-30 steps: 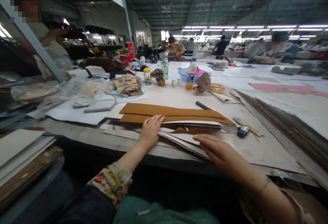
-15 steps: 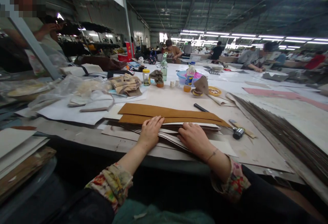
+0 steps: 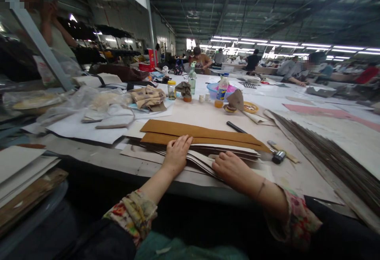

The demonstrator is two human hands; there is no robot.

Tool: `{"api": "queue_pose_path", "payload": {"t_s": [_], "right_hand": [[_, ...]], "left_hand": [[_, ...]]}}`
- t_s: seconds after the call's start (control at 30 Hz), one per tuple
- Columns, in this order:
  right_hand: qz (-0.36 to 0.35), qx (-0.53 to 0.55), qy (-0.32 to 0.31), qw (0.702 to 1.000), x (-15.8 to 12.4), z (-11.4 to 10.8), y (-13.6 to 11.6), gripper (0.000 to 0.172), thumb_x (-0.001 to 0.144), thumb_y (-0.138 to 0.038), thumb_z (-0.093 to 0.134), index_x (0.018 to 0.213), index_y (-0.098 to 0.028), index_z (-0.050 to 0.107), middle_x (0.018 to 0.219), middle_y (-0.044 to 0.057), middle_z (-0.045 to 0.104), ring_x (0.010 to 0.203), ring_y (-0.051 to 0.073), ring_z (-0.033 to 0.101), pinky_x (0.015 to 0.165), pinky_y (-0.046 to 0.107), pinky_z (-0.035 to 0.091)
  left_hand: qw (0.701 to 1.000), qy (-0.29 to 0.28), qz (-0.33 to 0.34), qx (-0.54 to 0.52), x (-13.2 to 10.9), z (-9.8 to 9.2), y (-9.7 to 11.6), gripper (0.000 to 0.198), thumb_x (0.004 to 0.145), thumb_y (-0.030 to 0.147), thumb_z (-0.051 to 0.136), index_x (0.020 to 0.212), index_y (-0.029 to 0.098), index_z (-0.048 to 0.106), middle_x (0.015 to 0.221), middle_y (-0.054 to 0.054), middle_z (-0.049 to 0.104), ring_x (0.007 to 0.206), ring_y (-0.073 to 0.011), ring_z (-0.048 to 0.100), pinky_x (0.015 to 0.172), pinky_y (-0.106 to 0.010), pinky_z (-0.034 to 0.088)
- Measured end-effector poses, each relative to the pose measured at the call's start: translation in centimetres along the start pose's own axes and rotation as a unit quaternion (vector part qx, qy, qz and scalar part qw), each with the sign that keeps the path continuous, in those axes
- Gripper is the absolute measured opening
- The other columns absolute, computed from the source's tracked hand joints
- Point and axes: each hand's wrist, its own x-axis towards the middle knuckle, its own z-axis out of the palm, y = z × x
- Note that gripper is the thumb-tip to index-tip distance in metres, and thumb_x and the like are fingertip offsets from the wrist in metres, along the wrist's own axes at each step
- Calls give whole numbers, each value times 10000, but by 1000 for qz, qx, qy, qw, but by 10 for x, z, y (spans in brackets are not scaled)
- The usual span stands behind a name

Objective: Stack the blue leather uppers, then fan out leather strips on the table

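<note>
Two long tan strips (image 3: 202, 131), which look like leather, lie one above the other on a stack of strips with pale undersides (image 3: 204, 157). My left hand (image 3: 178, 155) rests flat on the near edge of the tan strips, fingers stretched out. To its right, my right hand (image 3: 230, 167) has its fingers curled over several pale strips and pulls their edges out from the stack toward me, bending them. Its fingertips are partly hidden. Beyond the strips' right end lies a hammer with a dark metal head (image 3: 278, 157).
A black rod (image 3: 236, 127) lies behind the strips. Farther back stand a green bottle (image 3: 192, 81), a yellow-lidded jar (image 3: 171, 90) and a blue-labelled bottle (image 3: 222, 89). A tall layered stack (image 3: 326, 149) runs along the right. Folded cloth (image 3: 147, 96) is at left; people work behind.
My right hand has moved right and toward me, drawing the pale strips' edges with it. My left hand stays on the tan strips. The view has shifted slightly.
</note>
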Motion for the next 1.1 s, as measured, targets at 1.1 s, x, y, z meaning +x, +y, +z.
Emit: {"api": "queue_pose_path", "payload": {"t_s": [1.1], "right_hand": [[198, 49, -25, 979, -50, -11, 75, 341, 823, -178, 431, 1148, -160, 532, 1095, 104, 597, 960, 229, 577, 811, 361, 471]], "left_hand": [[998, -6, 31, -57, -5, -7, 0, 696, 629, 68, 440, 1307, 214, 388, 1360, -54, 375, 1244, -205, 324, 1010, -393, 231]]}}
